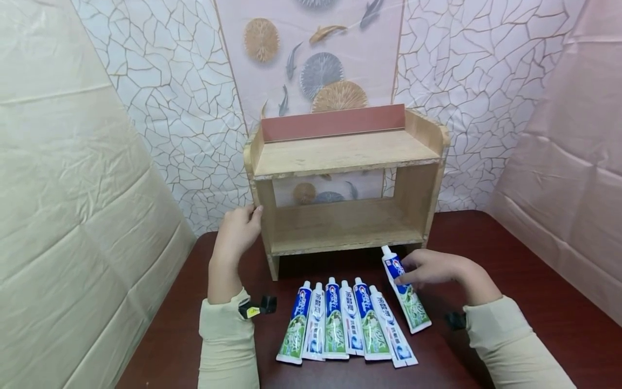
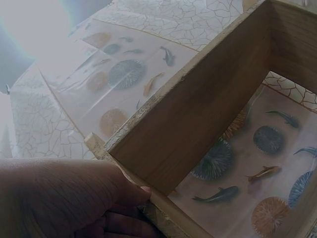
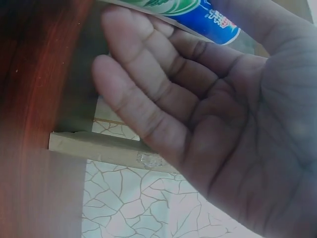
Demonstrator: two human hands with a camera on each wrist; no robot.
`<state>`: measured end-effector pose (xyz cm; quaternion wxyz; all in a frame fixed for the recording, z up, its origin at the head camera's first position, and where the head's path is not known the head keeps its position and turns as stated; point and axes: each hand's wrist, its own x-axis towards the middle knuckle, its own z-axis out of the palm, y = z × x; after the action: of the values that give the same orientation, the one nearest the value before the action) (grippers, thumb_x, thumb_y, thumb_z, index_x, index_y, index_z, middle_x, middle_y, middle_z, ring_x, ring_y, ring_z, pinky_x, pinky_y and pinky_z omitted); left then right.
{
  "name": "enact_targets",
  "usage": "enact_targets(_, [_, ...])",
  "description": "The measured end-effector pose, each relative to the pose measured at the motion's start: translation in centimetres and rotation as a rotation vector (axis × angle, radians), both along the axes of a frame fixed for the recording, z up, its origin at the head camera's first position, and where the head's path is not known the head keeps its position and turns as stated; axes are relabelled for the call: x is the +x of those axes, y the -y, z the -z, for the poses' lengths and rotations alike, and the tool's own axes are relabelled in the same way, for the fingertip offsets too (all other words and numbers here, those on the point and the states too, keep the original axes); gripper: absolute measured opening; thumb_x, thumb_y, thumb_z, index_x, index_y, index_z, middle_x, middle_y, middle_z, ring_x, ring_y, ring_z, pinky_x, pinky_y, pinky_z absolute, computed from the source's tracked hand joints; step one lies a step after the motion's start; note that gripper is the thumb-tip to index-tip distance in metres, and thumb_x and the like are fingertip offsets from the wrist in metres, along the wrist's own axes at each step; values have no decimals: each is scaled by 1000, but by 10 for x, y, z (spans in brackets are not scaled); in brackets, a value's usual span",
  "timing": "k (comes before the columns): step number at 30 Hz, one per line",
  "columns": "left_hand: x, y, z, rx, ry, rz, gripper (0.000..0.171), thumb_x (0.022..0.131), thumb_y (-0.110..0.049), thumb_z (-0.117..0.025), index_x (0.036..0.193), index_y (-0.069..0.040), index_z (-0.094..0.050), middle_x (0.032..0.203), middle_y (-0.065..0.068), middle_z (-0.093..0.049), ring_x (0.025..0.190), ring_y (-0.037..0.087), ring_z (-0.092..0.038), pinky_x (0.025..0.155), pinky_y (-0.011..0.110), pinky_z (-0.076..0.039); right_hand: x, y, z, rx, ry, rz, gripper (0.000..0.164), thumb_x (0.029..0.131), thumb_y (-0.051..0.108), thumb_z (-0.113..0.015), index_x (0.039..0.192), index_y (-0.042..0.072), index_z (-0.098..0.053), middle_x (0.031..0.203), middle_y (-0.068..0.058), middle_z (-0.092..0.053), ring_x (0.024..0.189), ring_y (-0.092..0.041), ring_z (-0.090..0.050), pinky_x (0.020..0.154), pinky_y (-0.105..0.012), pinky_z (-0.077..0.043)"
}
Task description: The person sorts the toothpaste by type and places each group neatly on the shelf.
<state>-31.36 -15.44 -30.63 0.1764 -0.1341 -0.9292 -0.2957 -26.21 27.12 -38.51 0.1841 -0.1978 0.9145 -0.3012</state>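
My left hand (image 1: 236,231) holds the left side panel of a small wooden shelf (image 1: 335,154). In the left wrist view the thumb lies on the panel's front edge, with the other fingers curled below it. To the right, my right hand (image 1: 432,268) pinches a blue, green and white Crest toothpaste tube (image 1: 414,309), its cap pointing toward the shelf. That tube (image 3: 181,11) crosses the top of the right wrist view, between thumb and fingers. Left of it, several toothpaste tubes (image 1: 335,324) lie side by side on the table, blue-green ones alternating with white ones.
The shelf has a top board with a reddish back strip (image 1: 335,123) and a lower board (image 1: 345,224) raised above the dark red table (image 1: 466,237). Patterned cloth (image 1: 165,70) hangs behind, and pale cloth (image 1: 63,216) hangs at the sides.
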Motion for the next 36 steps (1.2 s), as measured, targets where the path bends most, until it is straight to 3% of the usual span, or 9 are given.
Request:
enact_targets(6, [-1, 0, -1, -13, -1, -8, 40, 108, -33, -42, 87, -5, -63, 63, 8, -48, 62, 28, -50, 65, 43, -45, -2, 0, -5, -24, -60, -6, 25, 95, 33, -70, 91, 8, -69, 80, -1, -67, 77, -25, -66, 70, -47, -56])
enact_targets(17, [-1, -1, -1, -8, -11, -13, 40, 108, -32, -43, 85, -6, -63, 62, 8, -48, 60, 26, -49, 61, 41, -43, -2, -1, -14, -39, -196, -4, 33, 98, 40, -65, 111, 10, -69, 93, 3, -71, 87, -18, -65, 75, -32, -54])
enact_targets(27, [0, 0, 1, 5, -5, -9, 41, 108, -31, -43, 79, -7, -59, 60, 6, -46, 55, 23, -44, 55, 38, -40, 1, -1, -17, -30, -243, 21, 42, 97, 40, -66, 118, 4, -68, 97, 3, -72, 88, -12, -66, 78, -32, -55])
enact_targets(36, [0, -1, 0, 19, 1, -6, 41, 108, -33, -42, 84, -6, -63, 60, 5, -45, 54, 23, -44, 56, 39, -41, 5, -1, -24, -56, -272, 15, 34, 98, 38, -66, 112, 7, -71, 95, 3, -72, 85, -13, -66, 75, -31, -55])
